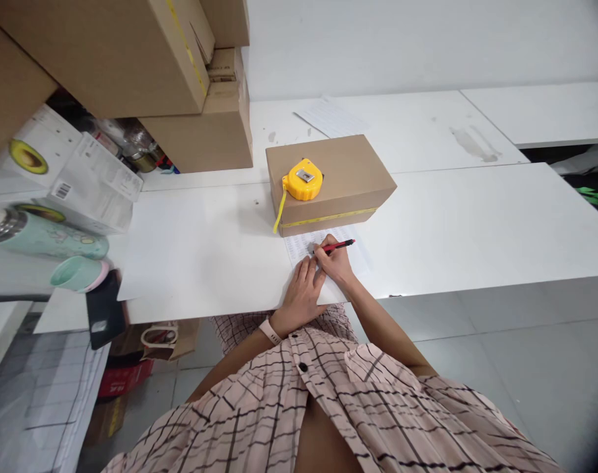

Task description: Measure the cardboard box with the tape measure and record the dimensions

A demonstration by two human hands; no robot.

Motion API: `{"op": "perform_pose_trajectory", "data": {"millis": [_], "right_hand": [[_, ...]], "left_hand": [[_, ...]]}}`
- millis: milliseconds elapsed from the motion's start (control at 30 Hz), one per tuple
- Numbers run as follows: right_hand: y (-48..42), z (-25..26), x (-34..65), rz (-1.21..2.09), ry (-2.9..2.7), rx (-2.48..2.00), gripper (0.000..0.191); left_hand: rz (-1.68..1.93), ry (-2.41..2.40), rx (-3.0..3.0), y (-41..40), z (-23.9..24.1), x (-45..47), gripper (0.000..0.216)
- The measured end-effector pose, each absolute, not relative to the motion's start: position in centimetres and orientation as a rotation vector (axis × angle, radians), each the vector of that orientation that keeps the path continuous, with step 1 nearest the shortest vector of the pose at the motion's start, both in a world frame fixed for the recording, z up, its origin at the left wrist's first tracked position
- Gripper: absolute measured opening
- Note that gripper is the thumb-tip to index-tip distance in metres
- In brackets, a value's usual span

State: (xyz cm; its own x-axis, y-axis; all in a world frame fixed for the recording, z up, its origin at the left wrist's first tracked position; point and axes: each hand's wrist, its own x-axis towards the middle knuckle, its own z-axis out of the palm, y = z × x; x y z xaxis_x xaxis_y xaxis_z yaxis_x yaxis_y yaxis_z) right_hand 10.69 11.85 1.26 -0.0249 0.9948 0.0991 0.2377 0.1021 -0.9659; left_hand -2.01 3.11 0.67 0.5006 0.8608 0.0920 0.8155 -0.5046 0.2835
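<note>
My right hand grips a red pen with its tip on a printed sheet of paper at the near edge of the white table. My left hand lies flat on the same sheet, fingers stretched out, holding it down; a pale watch band is on that wrist. Just beyond the sheet stands a small brown cardboard box sealed with yellow tape. A yellow tape measure rests on top of the box, its strap hanging over the front.
Large cardboard boxes are stacked at the back left. At the left are a white avocado-print carton, a mint flask with its cup, and a black phone. Another sheet lies behind the box.
</note>
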Motion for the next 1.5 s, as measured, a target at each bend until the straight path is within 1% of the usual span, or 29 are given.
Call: {"op": "perform_pose_trajectory", "data": {"millis": [167, 400, 633, 800, 900, 1000, 1133, 1200, 1267, 1333, 1400, 1433, 1500], "right_hand": [[11.9, 1.3, 10.7, 1.002, -1.426, -1.305, 0.022], [11.8, 1.4, 10.7, 0.979, -1.436, -1.312, 0.023], [11.9, 1.3, 10.8, 1.011, -1.426, -1.301, 0.02], [11.8, 1.4, 10.6, 0.981, -1.432, -1.3, 0.022], [11.4, 1.7, 11.0, 0.877, -1.342, -1.327, 0.026], [10.7, 1.9, 12.9, 0.729, -1.304, -1.393, 0.02], [9.8, 1.4, 17.5, 0.394, -1.55, -1.534, 0.019], [9.6, 0.8, 19.5, 0.235, -1.699, -1.642, 0.026], [9.6, 0.2, 20.5, 0.12, -1.826, -1.748, 0.037], [9.8, -0.1, 20.7, 0.029, -1.9, -1.825, 0.041], [10.1, -0.3, 20.4, -0.037, -1.917, -1.864, 0.045], [10.3, -0.4, 20.2, -0.056, -1.914, -1.868, 0.046], [10.5, -0.5, 20.0, -0.067, -1.906, -1.858, 0.049]], "left_hand": [[0.322, 1.434, 2.536, 3.1, 0.7, -2.0, 0.097], [0.331, 1.436, 2.557, 3.0, 0.7, -2.1, 0.094], [0.349, 1.434, 2.557, 3.0, 0.7, -2.1, 0.097], [0.342, 1.43, 2.559, 3.0, 0.7, -2.0, 0.097], [0.333, 1.439, 2.547, 3.0, 0.8, -2.1, 0.098], [0.319, 1.443, 2.567, 2.8, 0.7, -2.5, 0.094], [0.303, 1.424, 2.575, 1.9, 0.5, -3.4, 0.091], [0.304, 1.416, 2.553, 1.6, 0.8, -3.7, 0.091], [0.397, 1.401, 2.52, 1.7, 1.7, -4.0, 0.084], [0.643, 1.403, 2.478, 2.5, 3.6, -4.3, 0.063], [0.983, 1.446, 2.415, 4.3, 6.4, -4.7, 0.037], [1.15, 1.485, 2.374, 5.6, 8.0, -5.0, 0.029], [1.407, 1.576, 2.295, 8.6, 11.1, -5.4, 0.026]]}}
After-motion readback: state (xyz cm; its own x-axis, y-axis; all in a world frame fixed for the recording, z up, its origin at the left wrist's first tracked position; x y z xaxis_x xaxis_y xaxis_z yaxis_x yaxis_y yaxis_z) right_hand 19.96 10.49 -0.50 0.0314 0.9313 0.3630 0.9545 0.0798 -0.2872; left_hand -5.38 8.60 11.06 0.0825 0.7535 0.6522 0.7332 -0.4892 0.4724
